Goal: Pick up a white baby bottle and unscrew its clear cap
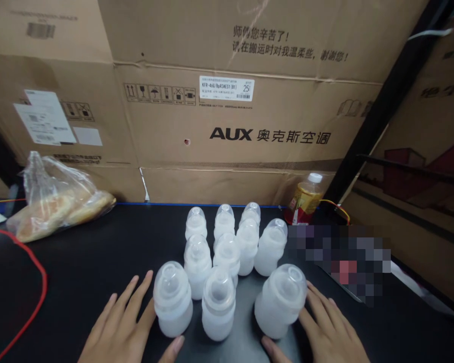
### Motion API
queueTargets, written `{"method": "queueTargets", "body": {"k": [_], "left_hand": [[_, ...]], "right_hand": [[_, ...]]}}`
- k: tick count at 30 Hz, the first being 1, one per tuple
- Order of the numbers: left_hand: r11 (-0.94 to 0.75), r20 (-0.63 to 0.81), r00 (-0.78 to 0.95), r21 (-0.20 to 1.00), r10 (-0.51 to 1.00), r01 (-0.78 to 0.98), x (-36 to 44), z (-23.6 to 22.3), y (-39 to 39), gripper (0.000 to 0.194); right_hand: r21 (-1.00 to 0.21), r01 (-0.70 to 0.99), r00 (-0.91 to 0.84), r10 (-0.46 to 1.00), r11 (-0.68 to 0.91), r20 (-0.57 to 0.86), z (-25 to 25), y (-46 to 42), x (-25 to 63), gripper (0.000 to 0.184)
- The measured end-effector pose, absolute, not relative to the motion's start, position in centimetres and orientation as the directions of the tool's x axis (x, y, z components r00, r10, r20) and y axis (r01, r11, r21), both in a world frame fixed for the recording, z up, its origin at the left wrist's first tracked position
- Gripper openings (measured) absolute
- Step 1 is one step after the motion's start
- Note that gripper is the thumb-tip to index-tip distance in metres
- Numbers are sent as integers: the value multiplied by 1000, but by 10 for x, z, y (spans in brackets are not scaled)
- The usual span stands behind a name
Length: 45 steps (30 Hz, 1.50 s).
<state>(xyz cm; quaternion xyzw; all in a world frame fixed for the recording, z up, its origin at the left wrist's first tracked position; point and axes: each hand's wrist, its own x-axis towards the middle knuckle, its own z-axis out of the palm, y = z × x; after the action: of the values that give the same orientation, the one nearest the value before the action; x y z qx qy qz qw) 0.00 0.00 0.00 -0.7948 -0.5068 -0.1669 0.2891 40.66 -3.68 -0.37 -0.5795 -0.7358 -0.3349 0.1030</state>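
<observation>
Several white baby bottles with clear dome caps stand upright in a loose group on the black table (98,262). My left hand (123,322) lies beside the front left baby bottle (173,300), fingers spread, its index finger at the bottle's side and its thumb in front. Beside the front right baby bottle (280,302) is my right hand (323,327), with fingers stretched along the bottle's right side and thumb near its base. Whether it presses on the bottle, I cannot tell. Between them stands another front baby bottle (218,305). Rows behind partly overlap, including a rear bottle (224,222).
Large cardboard boxes (166,136) form a wall behind the table. A plastic bag of bread (60,201) lies back left, near a red cable (41,272). A drink bottle (306,199) stands back right, close to a blurred-out item (344,262) and a black post (378,106).
</observation>
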Motion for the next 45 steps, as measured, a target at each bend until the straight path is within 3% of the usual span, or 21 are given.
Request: {"method": "queueTargets", "body": {"k": [11,36,45], "left_hand": [[-316,565,514,-416,646,853,17,34,-1,76],[-340,591,532,-412,607,846,17,35,1,77],[-318,575,470,-349,670,881,12,24,-3,75]], "right_hand": [[340,934,-300,753,107,586,16,-39,397,85],[349,929,-314,759,123,570,-6,-35,411,84],[329,937,-289,783,115,550,-4,-36,411,82]]}}
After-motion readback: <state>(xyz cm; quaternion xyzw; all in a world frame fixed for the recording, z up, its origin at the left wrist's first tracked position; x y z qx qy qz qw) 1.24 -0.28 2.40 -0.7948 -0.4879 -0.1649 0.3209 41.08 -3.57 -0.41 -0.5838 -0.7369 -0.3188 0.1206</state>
